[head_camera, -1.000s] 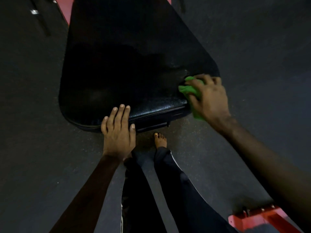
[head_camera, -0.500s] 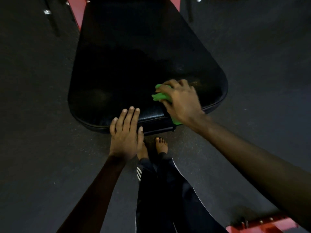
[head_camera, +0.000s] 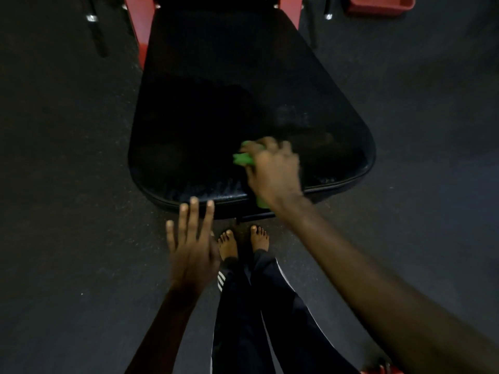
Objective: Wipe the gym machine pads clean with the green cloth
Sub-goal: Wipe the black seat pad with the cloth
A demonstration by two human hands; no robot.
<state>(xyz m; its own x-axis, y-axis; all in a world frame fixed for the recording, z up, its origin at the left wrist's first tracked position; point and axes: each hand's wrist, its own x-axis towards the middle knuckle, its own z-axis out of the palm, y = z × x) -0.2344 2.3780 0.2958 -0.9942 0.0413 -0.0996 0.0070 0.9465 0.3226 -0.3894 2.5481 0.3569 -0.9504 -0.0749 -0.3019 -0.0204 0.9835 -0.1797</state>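
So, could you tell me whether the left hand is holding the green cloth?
No, the green cloth is under the right hand; the left hand is open and empty.

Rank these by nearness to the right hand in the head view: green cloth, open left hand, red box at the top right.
1. Green cloth: gripped in the right hand.
2. Open left hand: lower left, at the black pad edge.
3. Red box: far upper right.

green cloth [head_camera: 241, 159], black pad [head_camera: 243, 103], red frame [head_camera: 140, 25], white-striped dark trousers [head_camera: 243, 306]
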